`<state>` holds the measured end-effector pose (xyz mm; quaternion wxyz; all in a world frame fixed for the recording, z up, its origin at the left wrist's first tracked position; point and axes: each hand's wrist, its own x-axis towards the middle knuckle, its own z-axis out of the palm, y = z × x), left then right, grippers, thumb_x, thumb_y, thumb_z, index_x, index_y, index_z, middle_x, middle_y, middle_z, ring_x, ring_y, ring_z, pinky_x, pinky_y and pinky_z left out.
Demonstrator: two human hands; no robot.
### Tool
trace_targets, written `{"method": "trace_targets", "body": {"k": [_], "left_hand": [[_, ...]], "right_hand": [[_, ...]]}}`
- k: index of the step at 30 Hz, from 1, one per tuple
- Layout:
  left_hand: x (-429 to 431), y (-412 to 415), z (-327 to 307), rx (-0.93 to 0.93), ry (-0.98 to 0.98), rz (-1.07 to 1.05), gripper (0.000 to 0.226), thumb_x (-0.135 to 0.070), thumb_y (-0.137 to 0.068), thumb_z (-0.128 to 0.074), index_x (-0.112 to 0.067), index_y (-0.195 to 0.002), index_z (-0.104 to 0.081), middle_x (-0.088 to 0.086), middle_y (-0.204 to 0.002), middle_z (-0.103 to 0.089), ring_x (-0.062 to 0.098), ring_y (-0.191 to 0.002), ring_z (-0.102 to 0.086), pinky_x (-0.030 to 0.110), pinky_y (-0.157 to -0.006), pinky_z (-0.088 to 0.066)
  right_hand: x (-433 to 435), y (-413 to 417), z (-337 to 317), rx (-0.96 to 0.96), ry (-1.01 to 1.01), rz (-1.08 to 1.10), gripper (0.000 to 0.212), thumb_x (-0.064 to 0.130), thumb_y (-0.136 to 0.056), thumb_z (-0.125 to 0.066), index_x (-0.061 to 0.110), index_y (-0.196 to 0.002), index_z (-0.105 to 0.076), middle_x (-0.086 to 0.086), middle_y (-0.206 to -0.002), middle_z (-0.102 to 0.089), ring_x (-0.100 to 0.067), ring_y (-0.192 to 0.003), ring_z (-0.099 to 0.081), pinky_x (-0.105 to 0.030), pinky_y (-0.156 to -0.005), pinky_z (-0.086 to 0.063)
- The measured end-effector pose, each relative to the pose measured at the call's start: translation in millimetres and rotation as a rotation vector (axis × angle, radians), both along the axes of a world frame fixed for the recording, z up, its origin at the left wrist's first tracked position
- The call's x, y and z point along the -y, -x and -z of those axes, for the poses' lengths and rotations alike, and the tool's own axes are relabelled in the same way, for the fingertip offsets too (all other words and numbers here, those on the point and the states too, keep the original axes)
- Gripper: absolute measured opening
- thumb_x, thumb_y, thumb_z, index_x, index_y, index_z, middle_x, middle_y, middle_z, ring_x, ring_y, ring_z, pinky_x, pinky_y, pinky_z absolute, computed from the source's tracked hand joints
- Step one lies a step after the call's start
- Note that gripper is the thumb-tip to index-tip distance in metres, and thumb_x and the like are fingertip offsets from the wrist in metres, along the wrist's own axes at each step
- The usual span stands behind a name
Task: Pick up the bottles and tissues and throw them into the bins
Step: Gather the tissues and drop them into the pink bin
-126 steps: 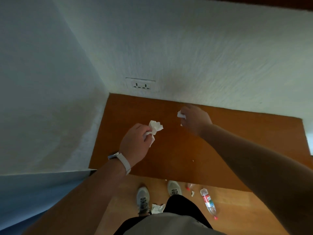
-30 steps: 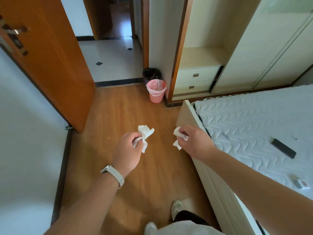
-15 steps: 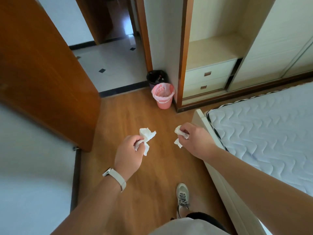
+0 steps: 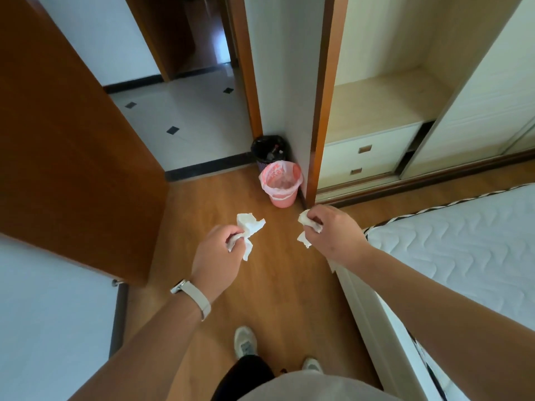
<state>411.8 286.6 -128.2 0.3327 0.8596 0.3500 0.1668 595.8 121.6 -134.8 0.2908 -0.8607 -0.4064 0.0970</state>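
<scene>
My left hand [image 4: 217, 253] grips a crumpled white tissue [image 4: 248, 227] that sticks out above and below the fingers. My right hand [image 4: 333, 230] holds a second white tissue [image 4: 304, 219], mostly hidden inside the fist. Both hands hang at waist height over the wooden floor. Ahead stands a pink bin [image 4: 280, 183] with a pink liner, and right behind it a black bin [image 4: 269, 149] with dark contents. The pink bin is a short way beyond my hands. No bottle is in view.
An open brown door [image 4: 72, 154] stands on the left. A bed with a white mattress [image 4: 463, 241] fills the right side. A wardrobe with drawers [image 4: 364, 157] is beyond it. A doorway leads to a tiled hall [image 4: 185, 111]. My shoes [image 4: 246, 342] are on the wooden floor.
I turned from a brown tabletop to face the room and walked toward the bins, which now look larger and closer. Both hands keep holding their tissues.
</scene>
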Motion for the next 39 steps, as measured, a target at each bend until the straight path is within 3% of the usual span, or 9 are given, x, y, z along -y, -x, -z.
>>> {"method": "trace_targets", "body": {"k": [5, 8, 13, 19, 24, 28, 33, 39], "left_hand": [[-64, -42, 16, -0.006, 0.027, 0.049, 0.015, -0.02, -0.092, -0.055, -0.025, -0.101, -0.065, -0.015, -0.098, -0.06, 0.001, -0.09, -0.056, 0.017, -0.067, -0.046], [-114, -73, 28, -0.002, 0.063, 0.084, 0.015, -0.017, -0.091, -0.055, -0.024, -0.1, -0.064, -0.015, -0.097, -0.058, 0.007, -0.088, -0.056, 0.01, -0.067, -0.039], [-203, -118, 28, 0.031, 0.096, 0.163, 0.012, -0.016, -0.092, -0.056, -0.021, -0.1, -0.063, -0.014, -0.096, -0.057, 0.005, -0.087, -0.056, 0.009, -0.068, -0.04], [-301, -178, 34, 0.033, 0.144, 0.21, 0.014, -0.019, -0.091, -0.056, -0.023, -0.102, -0.064, -0.008, -0.101, -0.059, 0.012, -0.092, -0.058, 0.03, -0.077, -0.052], [-338, -217, 41, 0.064, 0.131, 0.264, 0.013, -0.016, -0.09, -0.059, -0.022, -0.101, -0.064, -0.006, -0.099, -0.061, 0.013, -0.089, -0.059, 0.022, -0.072, -0.049], [-362, -256, 53, 0.029, 0.115, 0.272, 0.013, -0.016, -0.091, -0.06, -0.018, -0.102, -0.065, -0.003, -0.099, -0.062, 0.014, -0.088, -0.059, 0.027, -0.071, -0.052], [-386, -317, 60, -0.036, 0.137, 0.265, 0.012, -0.017, -0.093, -0.059, -0.026, -0.101, -0.06, -0.016, -0.095, -0.056, 0.002, -0.086, -0.056, 0.008, -0.064, -0.044], [-420, -391, 70, -0.132, 0.11, 0.233, 0.013, -0.02, -0.093, -0.059, -0.024, -0.104, -0.062, -0.012, -0.098, -0.058, 0.004, -0.087, -0.056, 0.016, -0.072, -0.047]], "right_hand": [[-62, -34, 9, 0.0, 0.021, -0.001, 0.016, 0.028, -0.089, -0.066, 0.023, -0.104, -0.064, 0.018, -0.091, -0.055, -0.005, -0.077, -0.058, -0.017, -0.081, -0.05], [-107, -57, 10, 0.018, 0.054, 0.035, 0.014, 0.024, -0.089, -0.065, 0.02, -0.102, -0.064, 0.012, -0.09, -0.061, -0.01, -0.077, -0.061, -0.024, -0.077, -0.055], [-186, -94, 2, 0.004, 0.13, 0.122, 0.016, 0.025, -0.089, -0.065, 0.023, -0.104, -0.062, 0.009, -0.093, -0.062, -0.01, -0.077, -0.061, -0.024, -0.074, -0.055], [-259, -133, 5, 0.035, 0.13, 0.195, 0.019, 0.027, -0.087, -0.063, 0.025, -0.106, -0.062, 0.012, -0.091, -0.059, -0.007, -0.075, -0.059, -0.028, -0.069, -0.057], [-292, -164, 16, 0.013, 0.156, 0.231, 0.019, 0.024, -0.085, -0.065, 0.023, -0.104, -0.063, 0.008, -0.095, -0.063, -0.011, -0.076, -0.06, -0.031, -0.068, -0.057], [-315, -204, 31, 0.005, 0.159, 0.247, 0.017, 0.022, -0.085, -0.065, 0.019, -0.102, -0.065, 0.006, -0.093, -0.064, -0.012, -0.075, -0.058, -0.029, -0.066, -0.054], [-351, -272, 65, -0.091, 0.185, 0.213, 0.026, 0.024, -0.085, -0.063, 0.018, -0.111, -0.062, 0.004, -0.098, -0.064, -0.017, -0.082, -0.061, -0.035, -0.072, -0.055], [-393, -359, 92, -0.244, 0.236, 0.194, 0.02, 0.022, -0.084, -0.063, 0.015, -0.103, -0.063, -0.003, -0.104, -0.064, -0.027, -0.088, -0.062, -0.038, -0.075, -0.052]]}}
